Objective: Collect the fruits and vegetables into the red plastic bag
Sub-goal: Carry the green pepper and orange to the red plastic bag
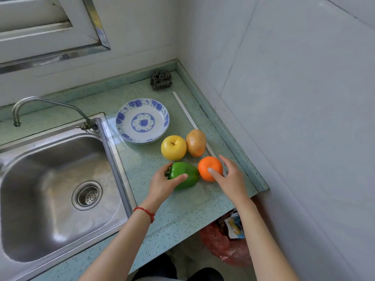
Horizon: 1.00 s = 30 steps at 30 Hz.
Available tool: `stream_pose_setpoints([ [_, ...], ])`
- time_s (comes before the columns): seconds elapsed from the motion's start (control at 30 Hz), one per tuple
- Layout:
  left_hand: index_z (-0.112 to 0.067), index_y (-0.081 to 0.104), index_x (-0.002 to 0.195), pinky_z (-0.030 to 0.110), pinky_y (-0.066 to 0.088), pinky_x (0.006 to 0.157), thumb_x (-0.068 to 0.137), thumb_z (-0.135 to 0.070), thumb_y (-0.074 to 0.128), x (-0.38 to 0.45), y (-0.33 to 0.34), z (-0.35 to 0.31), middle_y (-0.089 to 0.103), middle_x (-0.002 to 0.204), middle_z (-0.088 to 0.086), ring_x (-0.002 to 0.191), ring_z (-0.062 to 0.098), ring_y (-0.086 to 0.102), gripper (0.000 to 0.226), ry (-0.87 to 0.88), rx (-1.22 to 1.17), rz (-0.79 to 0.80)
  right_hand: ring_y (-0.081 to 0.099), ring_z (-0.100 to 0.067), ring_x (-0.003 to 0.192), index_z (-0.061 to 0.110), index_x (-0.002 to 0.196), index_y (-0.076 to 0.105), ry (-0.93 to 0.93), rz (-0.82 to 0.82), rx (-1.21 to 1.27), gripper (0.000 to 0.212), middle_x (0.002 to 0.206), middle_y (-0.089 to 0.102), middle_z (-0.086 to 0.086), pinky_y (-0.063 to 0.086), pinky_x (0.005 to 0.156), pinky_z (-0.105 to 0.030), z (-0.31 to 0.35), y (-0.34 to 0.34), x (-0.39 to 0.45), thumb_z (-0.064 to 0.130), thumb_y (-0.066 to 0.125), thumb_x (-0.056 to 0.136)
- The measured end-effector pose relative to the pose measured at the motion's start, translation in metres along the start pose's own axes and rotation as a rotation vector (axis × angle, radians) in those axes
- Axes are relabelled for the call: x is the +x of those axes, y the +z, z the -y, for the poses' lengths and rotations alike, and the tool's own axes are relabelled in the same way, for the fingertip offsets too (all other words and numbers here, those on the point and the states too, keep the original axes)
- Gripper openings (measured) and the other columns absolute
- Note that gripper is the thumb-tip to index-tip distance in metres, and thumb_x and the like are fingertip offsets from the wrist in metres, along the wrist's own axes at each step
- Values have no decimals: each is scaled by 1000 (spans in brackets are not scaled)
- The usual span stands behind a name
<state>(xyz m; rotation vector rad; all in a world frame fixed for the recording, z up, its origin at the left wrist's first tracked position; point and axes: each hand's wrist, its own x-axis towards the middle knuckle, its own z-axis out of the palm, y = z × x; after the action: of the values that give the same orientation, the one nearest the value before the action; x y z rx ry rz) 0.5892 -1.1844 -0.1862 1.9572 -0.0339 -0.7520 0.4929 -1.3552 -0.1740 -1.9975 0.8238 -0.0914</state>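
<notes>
On the green speckled counter (pixel 182 209) lie a green bell pepper (pixel 189 176), an orange (pixel 210 165), a yellow apple-like fruit (pixel 173 148) and a brown potato (pixel 195 142), close together. My left hand (pixel 162 185) wraps the pepper's left end, thumb across its top. My right hand (pixel 231 179) cups the orange from the right, thumb on its front. Both items still rest on the counter. The red plastic bag (pixel 221 246) stands on the floor below the counter's front right corner, partly hidden by my right forearm.
A blue-patterned white plate (pixel 142 120) sits behind the fruit. A steel sink (pixel 50 189) with a tap (pixel 40 102) fills the left. A metal scourer (pixel 161 80) lies at the back, a white strip (pixel 188 114) along the right. Walls close the back and right.
</notes>
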Motion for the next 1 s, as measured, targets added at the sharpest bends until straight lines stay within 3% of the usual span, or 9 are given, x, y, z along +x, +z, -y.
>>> stream_pose_setpoints([
  [0.17,-17,52,128,28,42,85,72,-29,77,1,-2,-1,56,114,2,103,16,51,63,-13,-34,-10,42,-19,125,19,137,41,17,23,1,65,140,42,-3,35,96,-27,1,5,7,28,70,80],
  [0.43,-17,53,126,36,51,82,71,-28,78,1,-17,6,58,114,5,99,23,58,61,-49,-117,-47,45,-22,124,21,138,40,87,38,8,74,141,45,-5,37,99,-35,1,14,12,34,75,74],
  [0.77,-16,52,126,42,52,89,75,-27,74,-19,-36,12,56,114,4,101,23,57,57,-65,-223,-110,49,-20,117,18,135,44,89,23,104,69,138,48,-5,39,92,-30,7,15,-2,32,74,75],
  [1.0,-15,51,127,37,52,83,77,-24,72,-56,-41,24,54,113,4,95,20,57,55,-52,-321,-222,48,-12,102,18,129,50,45,105,199,60,115,49,4,38,82,-27,9,11,-25,31,73,76],
])
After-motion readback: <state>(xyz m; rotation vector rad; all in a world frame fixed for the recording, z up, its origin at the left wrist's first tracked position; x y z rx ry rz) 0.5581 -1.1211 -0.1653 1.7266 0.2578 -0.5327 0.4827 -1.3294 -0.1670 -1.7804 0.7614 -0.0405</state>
